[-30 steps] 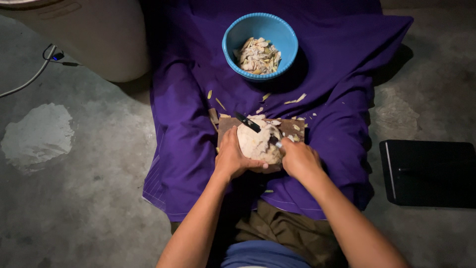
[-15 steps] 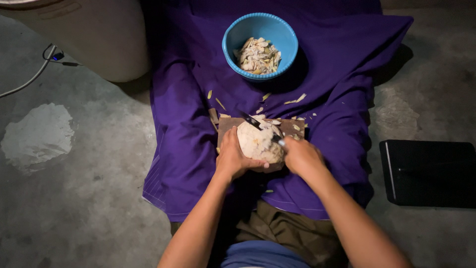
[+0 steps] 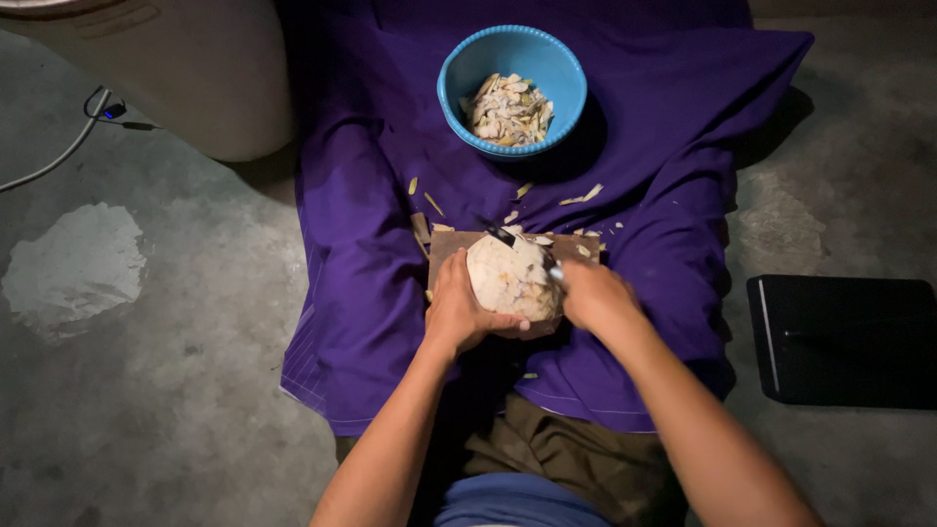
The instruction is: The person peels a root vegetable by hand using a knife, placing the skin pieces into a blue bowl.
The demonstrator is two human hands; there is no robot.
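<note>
Hands meet over a pale, rounded, peeled lump that sits on a small brown board, which lies on a purple cloth spread over the concrete floor. The left hand cups the lump from its left and near side, fingers wrapped under the lower edge and pressed against it, so it is steadied rather than lifted. The right hand is closed around the handle of a knife; the dark blade runs from that hand up and leftward across the far top of the lump, its tip showing just past the upper left edge. The blade's long axis therefore lies slantwise over the lump, with the right hand at the near right end of it, touching the lump's right side.

Both hands are equally close to the lump, one on each flank. Whether the blade edge is biting into the surface or only resting on it cannot be told.

Beyond the board, well apart from the hands, a blue bowl holds a heap of pale shavings, and loose shavings lie scattered on the cloth between bowl and board. A flat black case rests on the floor to the right, and a large pale drum stands at the upper left.
</note>
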